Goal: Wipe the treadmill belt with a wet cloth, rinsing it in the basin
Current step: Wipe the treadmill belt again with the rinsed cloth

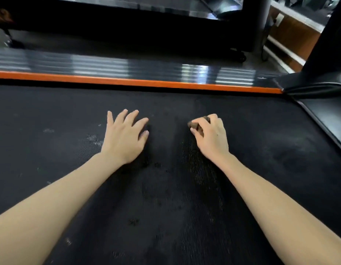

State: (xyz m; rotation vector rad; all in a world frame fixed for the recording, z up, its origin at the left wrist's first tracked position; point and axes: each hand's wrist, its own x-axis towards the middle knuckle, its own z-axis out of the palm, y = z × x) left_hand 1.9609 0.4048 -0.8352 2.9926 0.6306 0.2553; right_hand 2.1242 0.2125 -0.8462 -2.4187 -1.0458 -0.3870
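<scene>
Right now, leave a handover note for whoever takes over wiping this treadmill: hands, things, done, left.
Left hand: open, flat on the black textured treadmill belt.
Right hand: grips a small bunched brown cloth, pressed to the belt.
Basin: not in view.
Done: a streak behind the cloth looks wiped.
Left: pale smudges beside the left hand, likely the rest of the belt, then rinsing.

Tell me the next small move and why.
Probably slide the cloth in the right hand rightward over the greyish dusty patch on the belt. The right hand grips the cloth bunched against the belt, that patch lies beside it, and the left hand rests flat as a brace.
</scene>
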